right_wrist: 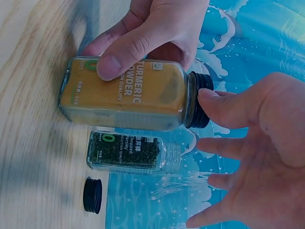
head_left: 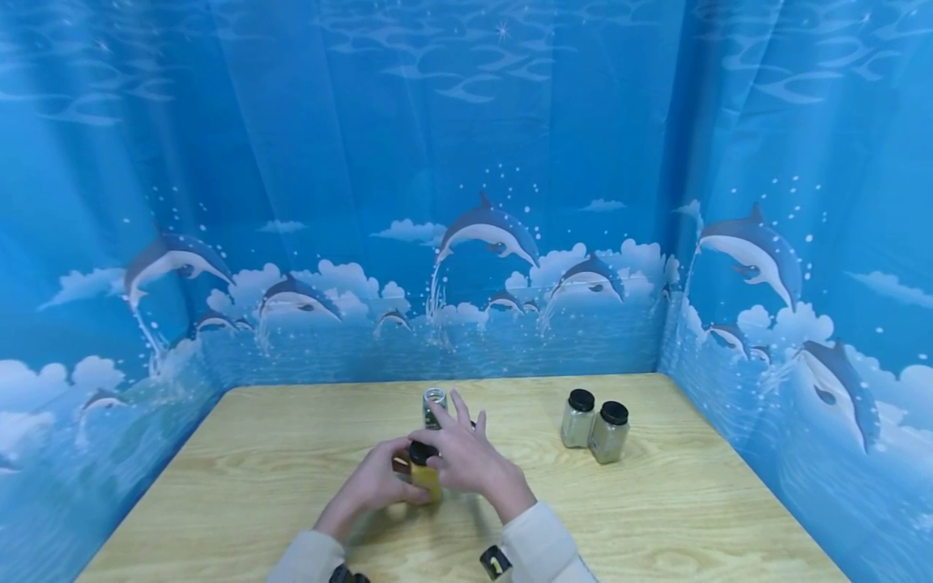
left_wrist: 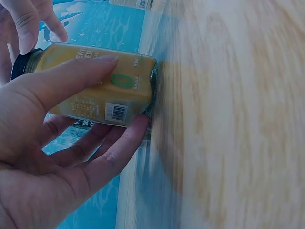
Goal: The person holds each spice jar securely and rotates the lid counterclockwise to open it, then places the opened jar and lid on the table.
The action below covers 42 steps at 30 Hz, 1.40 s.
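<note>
My left hand (head_left: 375,479) grips a square glass jar of yellow turmeric powder (right_wrist: 143,112) round its sides, its base down at the wooden table. The jar is upright, with a black lid (right_wrist: 202,102) on its neck. At that lid is my right hand (head_left: 472,460), pinching it between thumb and forefinger, the other fingers spread out. Just behind stands a lidless jar of chopped parsley (right_wrist: 126,151), partly hidden by the right hand in the head view. Beside the parsley, a loose black lid (right_wrist: 93,195) lies on the table.
Two clear jars with black lids, one (head_left: 578,425) slightly behind the other (head_left: 609,439), stand close together on the right of the table (head_left: 678,494). A blue dolphin-print curtain (head_left: 350,202) hangs along the table's back and both sides.
</note>
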Each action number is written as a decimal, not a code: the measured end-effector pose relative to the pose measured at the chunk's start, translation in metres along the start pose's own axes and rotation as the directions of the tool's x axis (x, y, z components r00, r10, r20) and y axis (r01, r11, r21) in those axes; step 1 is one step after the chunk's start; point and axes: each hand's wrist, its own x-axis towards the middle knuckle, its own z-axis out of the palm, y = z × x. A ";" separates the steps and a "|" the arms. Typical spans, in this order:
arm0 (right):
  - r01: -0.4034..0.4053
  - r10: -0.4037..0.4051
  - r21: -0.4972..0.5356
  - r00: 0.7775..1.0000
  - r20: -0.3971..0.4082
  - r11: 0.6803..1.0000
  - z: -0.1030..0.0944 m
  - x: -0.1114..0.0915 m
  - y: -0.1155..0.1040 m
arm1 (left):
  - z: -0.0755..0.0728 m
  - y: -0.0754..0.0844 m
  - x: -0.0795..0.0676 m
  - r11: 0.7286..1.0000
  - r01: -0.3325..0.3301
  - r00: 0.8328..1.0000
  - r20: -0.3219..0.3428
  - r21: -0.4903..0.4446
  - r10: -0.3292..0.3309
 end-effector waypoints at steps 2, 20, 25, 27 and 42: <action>-0.001 0.001 -0.002 1.000 0.003 1.000 0.000 0.000 0.000 | 0.000 0.000 0.000 1.000 0.000 1.000 -0.001 -0.005 0.000; -0.035 0.022 -0.071 0.985 -0.168 0.997 -0.003 0.001 0.001 | 0.000 0.001 0.002 1.000 0.011 1.000 0.019 -0.013 -0.011; -0.074 0.049 -0.105 0.973 -0.227 0.992 0.000 0.004 0.002 | 0.000 0.000 0.002 1.000 0.001 1.000 0.023 -0.019 -0.001; -0.079 0.050 -0.115 0.971 -0.236 0.990 0.001 0.004 0.001 | 0.000 0.000 0.002 1.000 -0.002 1.000 0.020 -0.017 0.002; -0.030 -0.005 -0.169 0.978 -0.207 0.985 0.001 0.002 -0.002 | 0.001 -0.001 0.001 1.000 0.005 1.000 0.002 -0.008 -0.005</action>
